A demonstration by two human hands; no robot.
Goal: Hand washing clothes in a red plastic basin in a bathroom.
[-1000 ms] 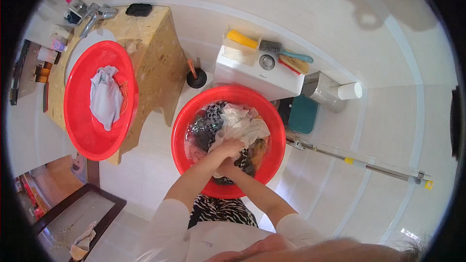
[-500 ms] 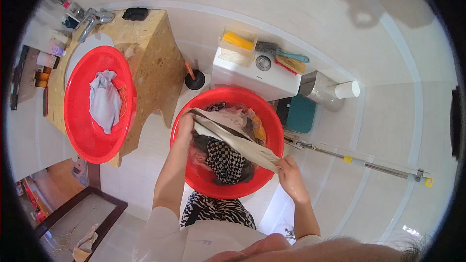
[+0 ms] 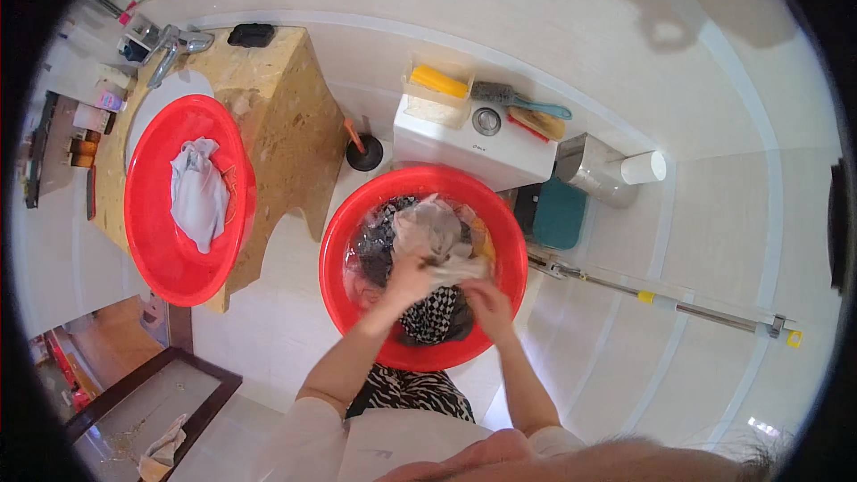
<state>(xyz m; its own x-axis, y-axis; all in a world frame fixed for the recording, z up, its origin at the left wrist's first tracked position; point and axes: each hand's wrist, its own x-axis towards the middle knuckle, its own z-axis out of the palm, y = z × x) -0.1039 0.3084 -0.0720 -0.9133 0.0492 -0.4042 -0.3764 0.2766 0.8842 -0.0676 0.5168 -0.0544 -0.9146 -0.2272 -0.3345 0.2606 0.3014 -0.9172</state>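
Over a large red basin (image 3: 333, 259) filled with wet laundry, I hold a pale beige garment (image 3: 457, 270) bunched between both hands. My left hand (image 3: 410, 280) is closed around one end of it, above the middle of the basin. My right hand (image 3: 488, 305) grips the other end, close by on the right; its fingers are slightly blurred. A black-and-white checkered cloth (image 3: 428, 319) lies below my hands in the basin. Just beyond them is a pinkish-beige cloth (image 3: 427, 225), with dark and yellow fabric around it.
At left, a second red basin (image 3: 178, 281) holding a white cloth (image 3: 198, 196) rests on a stone washstand (image 3: 277, 80). Behind my basin stand a white toilet tank (image 3: 437, 143) with brushes on top and a plunger (image 3: 364, 153). A metal pole (image 3: 696, 311) runs along the right.
The garment was stretched wide across the basin. Both hands have come together toward the middle, and it is now gathered into a short bunch between them.
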